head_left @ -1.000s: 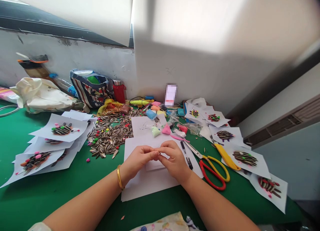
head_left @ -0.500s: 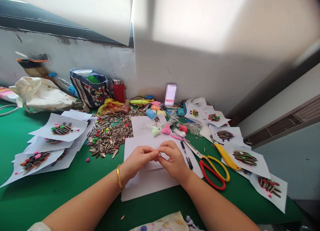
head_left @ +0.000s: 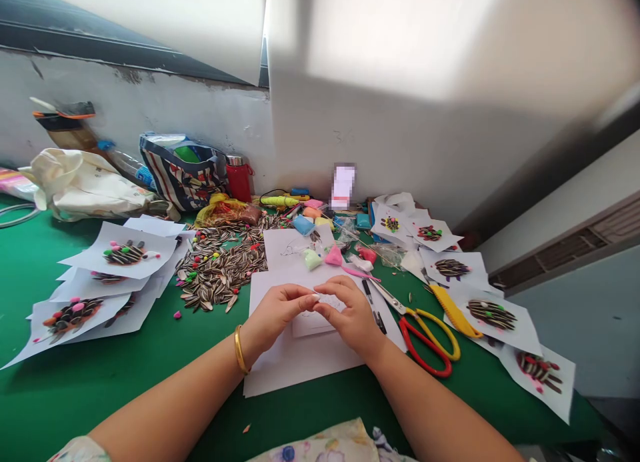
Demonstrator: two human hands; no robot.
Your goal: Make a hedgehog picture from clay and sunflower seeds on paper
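Note:
My left hand [head_left: 280,315] and my right hand [head_left: 353,319] meet at the fingertips over the stacked white paper [head_left: 273,375]. Pinched between them is a small white lump [head_left: 316,298] that looks like modelling clay. Beneath the fingers lies a smaller sheet with a drawing [head_left: 315,323], partly covered by my hands. Just beyond them are packets of soft clay, among them a pink one [head_left: 334,254] and a pale green one [head_left: 313,259]. Two black pens [head_left: 374,307] rest beside my right hand.
Sunflower seeds [head_left: 220,269] are heaped at left, mixed with coloured bits. Red-and-yellow scissors [head_left: 425,342] and a yellow-handled tool [head_left: 454,310] lie at right. Papers with seed hedgehogs flank both sides [head_left: 137,272]. Bags [head_left: 183,175] and a red flask [head_left: 239,179] stand behind.
The thumbs and fingertips have shifted a little, and the white lump shows more plainly between them. The camera view has moved slightly; the things on the table stay put.

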